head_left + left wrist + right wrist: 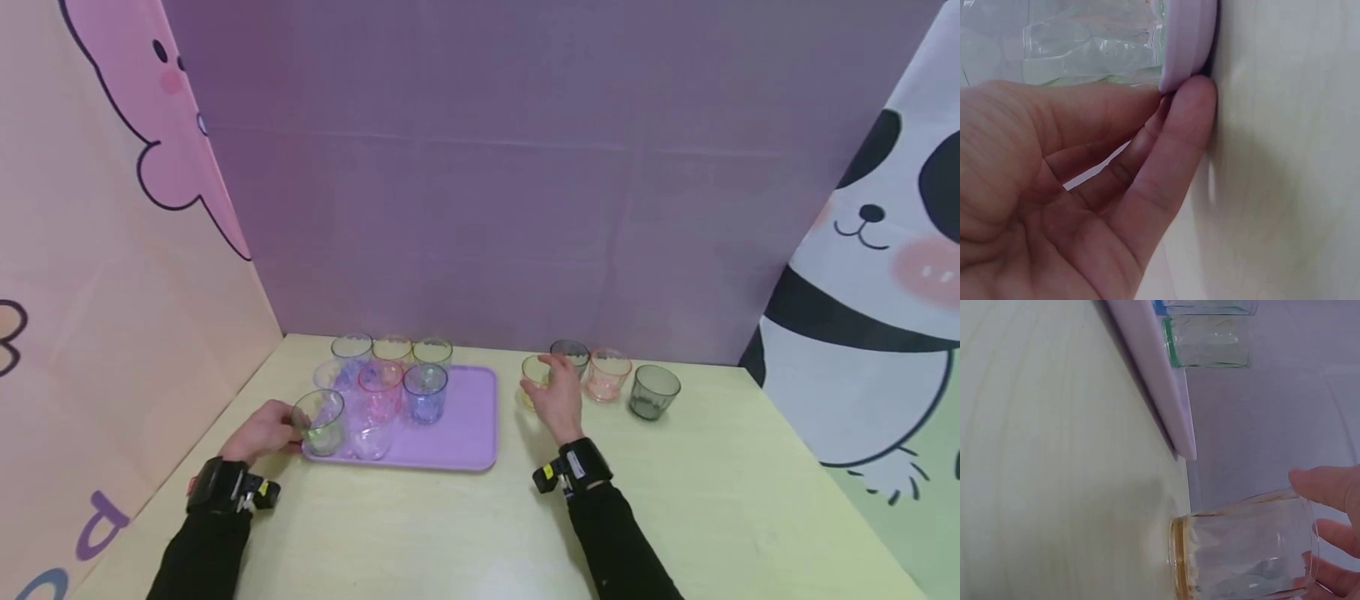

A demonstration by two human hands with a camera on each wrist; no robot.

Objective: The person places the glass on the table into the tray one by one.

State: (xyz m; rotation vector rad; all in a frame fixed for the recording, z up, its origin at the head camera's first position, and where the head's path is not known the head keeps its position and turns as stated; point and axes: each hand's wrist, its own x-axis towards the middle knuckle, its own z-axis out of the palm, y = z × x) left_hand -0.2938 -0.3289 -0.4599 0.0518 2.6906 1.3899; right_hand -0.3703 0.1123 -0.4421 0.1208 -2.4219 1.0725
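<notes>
At the front left corner of the purple tray, my left hand pinches the tray's rim between thumb and fingers, beside a greenish clear glass. In the left wrist view, the thumb and a fingertip meet at the tray's edge, low against the table. To the right of the tray, my right hand holds a yellow-tinted glass near its rim, thumb on one side and fingers on the other. The right wrist view shows this glass with its amber base close to the tabletop.
Several tinted glasses stand on the tray, among them a blue glass and a pink glass. Right of my right hand are a dark grey glass, another pink glass and a smoky glass. A purple backdrop rises behind.
</notes>
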